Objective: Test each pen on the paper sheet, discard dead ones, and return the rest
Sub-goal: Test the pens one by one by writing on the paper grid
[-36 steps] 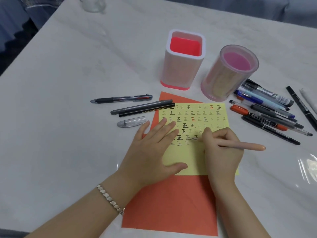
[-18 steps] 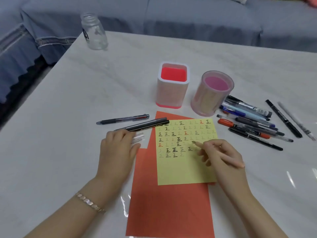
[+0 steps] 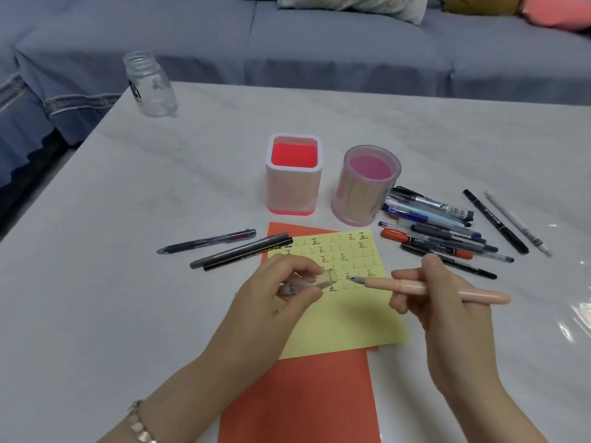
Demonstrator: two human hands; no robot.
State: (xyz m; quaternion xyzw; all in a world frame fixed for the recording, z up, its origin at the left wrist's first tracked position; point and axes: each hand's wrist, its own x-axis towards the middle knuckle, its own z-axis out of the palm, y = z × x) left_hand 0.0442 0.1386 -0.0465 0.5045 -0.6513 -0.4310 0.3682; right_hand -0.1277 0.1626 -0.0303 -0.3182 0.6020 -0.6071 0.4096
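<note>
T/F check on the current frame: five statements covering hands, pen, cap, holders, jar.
1. The right hand holds a peach pen with its nib bare. True.
2. The left hand lies flat on the yellow sheet. False: it pinches a clear cap above the sheet.
3. Pens stand in both holders. False: no pens show in the square holder or the round holder.
4. The yellow sheet lies on an orange sheet. True.
5. The glass jar stands between the holders. False: it stands near the table's far left corner.
</note>
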